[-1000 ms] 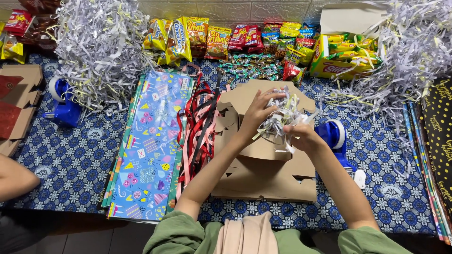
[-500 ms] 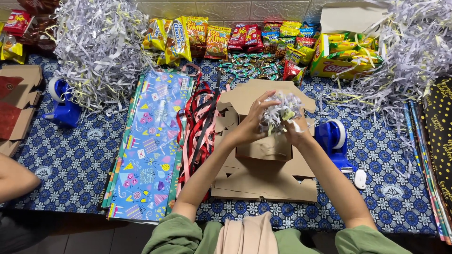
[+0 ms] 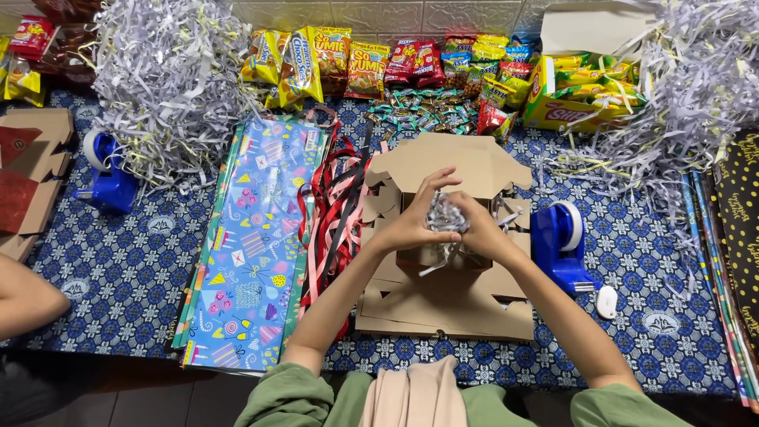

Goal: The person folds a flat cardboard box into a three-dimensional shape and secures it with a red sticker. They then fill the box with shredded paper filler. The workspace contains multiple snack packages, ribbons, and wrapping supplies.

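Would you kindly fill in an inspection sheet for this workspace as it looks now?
Surface: table under a blue patterned cloth.
Job's things: open cardboard box on a stack of flat boxes; wad of shredded paper pressed into it.
Clutter: shred piles, snack packets, wrapping paper, ribbons, two blue tape dispensers.
Grippers: left hand and right hand both closed around the wad.
Cables: nothing seen.
Surroundings: tiled wall behind; another person's arm at the left edge.
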